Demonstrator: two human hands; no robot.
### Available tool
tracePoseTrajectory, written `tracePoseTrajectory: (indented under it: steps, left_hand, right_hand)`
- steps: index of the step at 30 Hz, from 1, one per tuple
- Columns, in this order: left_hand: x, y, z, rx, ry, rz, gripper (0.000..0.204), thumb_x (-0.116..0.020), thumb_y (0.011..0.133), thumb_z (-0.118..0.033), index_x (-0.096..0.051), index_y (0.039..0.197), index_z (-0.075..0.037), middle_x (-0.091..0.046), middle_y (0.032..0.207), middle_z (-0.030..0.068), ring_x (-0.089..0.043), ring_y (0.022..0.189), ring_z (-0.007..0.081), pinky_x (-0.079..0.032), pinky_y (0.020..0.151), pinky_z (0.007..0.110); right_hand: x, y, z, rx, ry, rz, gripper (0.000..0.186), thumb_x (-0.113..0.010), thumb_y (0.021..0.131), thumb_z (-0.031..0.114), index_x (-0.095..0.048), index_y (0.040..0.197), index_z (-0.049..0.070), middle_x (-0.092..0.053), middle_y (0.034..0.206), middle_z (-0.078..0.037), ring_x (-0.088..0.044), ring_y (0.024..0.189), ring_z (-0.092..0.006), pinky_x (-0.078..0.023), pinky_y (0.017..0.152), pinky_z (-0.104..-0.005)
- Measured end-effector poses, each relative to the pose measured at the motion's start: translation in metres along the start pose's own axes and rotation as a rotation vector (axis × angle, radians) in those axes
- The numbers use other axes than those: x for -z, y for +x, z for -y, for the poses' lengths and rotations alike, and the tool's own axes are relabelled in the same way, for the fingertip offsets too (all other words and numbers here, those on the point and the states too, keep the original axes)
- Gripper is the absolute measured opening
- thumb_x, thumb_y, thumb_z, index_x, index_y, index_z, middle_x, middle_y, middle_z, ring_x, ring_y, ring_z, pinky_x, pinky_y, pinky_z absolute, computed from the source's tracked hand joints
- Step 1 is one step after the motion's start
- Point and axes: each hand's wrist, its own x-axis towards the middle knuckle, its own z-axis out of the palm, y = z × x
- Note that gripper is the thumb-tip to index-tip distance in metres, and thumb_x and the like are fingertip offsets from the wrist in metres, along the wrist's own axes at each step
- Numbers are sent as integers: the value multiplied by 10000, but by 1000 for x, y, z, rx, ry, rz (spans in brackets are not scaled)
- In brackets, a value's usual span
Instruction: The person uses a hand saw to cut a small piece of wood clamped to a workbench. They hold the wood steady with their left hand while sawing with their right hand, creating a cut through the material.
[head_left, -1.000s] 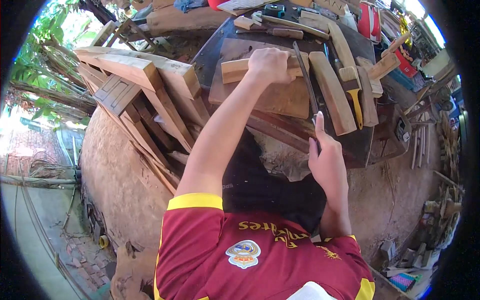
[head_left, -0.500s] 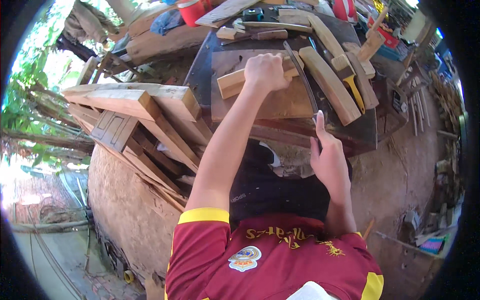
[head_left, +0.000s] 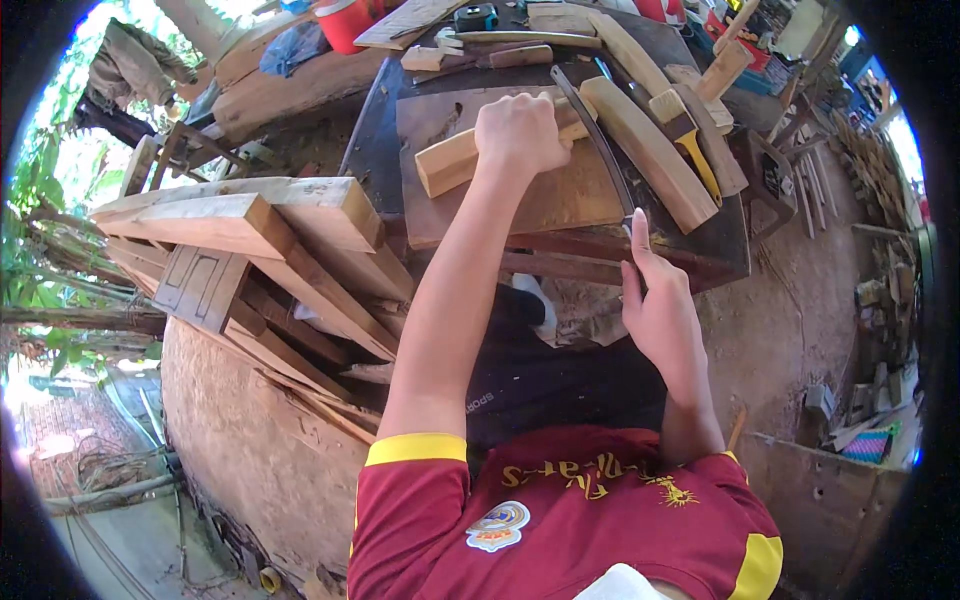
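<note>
My left hand [head_left: 519, 135] is closed over a squared wooden block [head_left: 449, 163], pressing it onto a flat brown board [head_left: 590, 195] on the dark worktable. In my right hand [head_left: 661, 296] is the near end of a handsaw [head_left: 603, 142], its long dark blade seen almost edge-on. My right index finger points along the tool, and its handle is mostly hidden by the hand. The blade reaches away from me and passes across the block's right end, just right of my left fist. Whether its teeth are in the wood I cannot tell.
Right of the blade lie a thick timber piece [head_left: 650, 155] and a yellow-handled paintbrush [head_left: 690, 150]. Wood offcuts and a tape measure [head_left: 476, 17] are at the back, near a red bucket [head_left: 343, 25]. Stacked timber beams [head_left: 230, 222] jut in at the left.
The whole view has shifted slightly, moving the table up and left in the picture. My left hand still presses the block and my right hand still holds the saw.
</note>
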Motion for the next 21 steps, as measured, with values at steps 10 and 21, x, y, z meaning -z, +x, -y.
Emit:
tracePoseTrajectory:
  steps: [10, 21]
  left_hand:
    - [-3, 3, 3, -81, -46, -10, 561, -746, 825, -428, -620, 1199, -30, -692, 1189, 151, -671, 1119, 310, -545, 940, 419]
    - [11, 13, 7, -58, 4, 130, 644, -761, 796, -464, -615, 1219, -1, -701, 1153, 200, -678, 1090, 341, -539, 946, 438]
  right_hand:
    - [26, 10, 13, -79, -103, -27, 551, -548, 917, -25, -464, 1460, 20, -632, 867, -272, -627, 803, -456, -477, 713, -508]
    - [-1, 100, 7, -83, -179, 6, 587, -534, 865, -7, -517, 1445, 86, -695, 855, -227, -698, 780, -400, -571, 695, -506]
